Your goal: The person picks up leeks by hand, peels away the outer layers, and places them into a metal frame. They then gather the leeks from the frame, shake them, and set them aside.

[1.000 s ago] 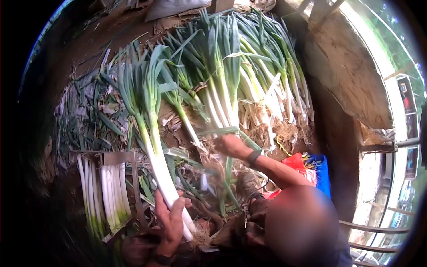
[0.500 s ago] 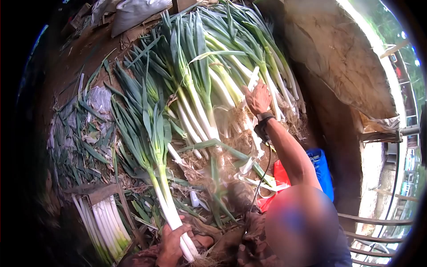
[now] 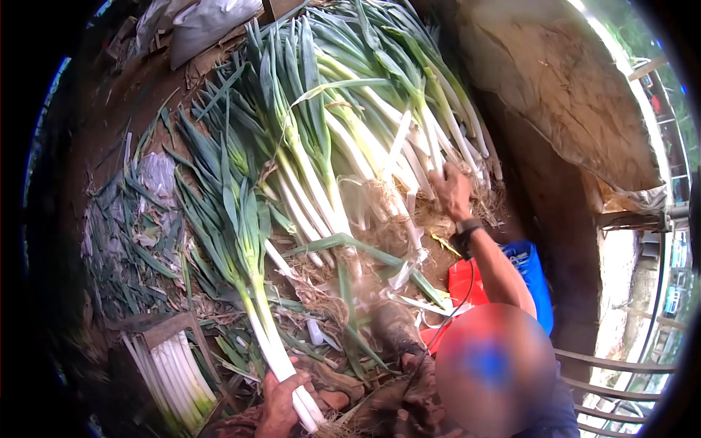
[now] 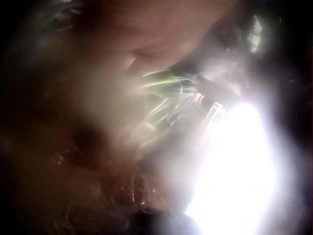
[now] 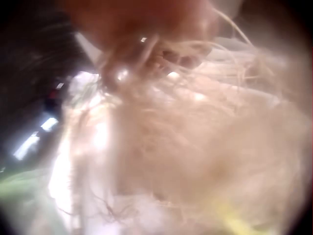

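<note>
Near the lower edge of the head view, my left hand (image 3: 279,400) grips the white lower stems of a pair of leeks (image 3: 264,328), their green leaves pointing up and away. My right hand (image 3: 454,193) is stretched out to the right side of a big leek pile (image 3: 350,135). Its fingers curl on a white leek stem (image 3: 436,150) just above the roots. In the right wrist view, bent fingers (image 5: 161,54) sit over a blurred mass of pale roots (image 5: 195,132). The left wrist view is mostly blur and glare, with part of the hand (image 4: 161,29) at the top.
Trimmed leeks (image 3: 171,372) lie in a wooden frame (image 3: 164,330) at lower left. Leaf scraps (image 3: 142,248) litter the ground there. Red (image 3: 467,281) and blue (image 3: 531,274) bags lie by my right forearm. A tan sheet (image 3: 562,87) hangs at right; a white sack (image 3: 212,29) stands behind.
My right hand has moved from beside the middle of the pile, out and to the right, onto a leek stem. The left hand keeps its leeks, which have shifted slightly down.
</note>
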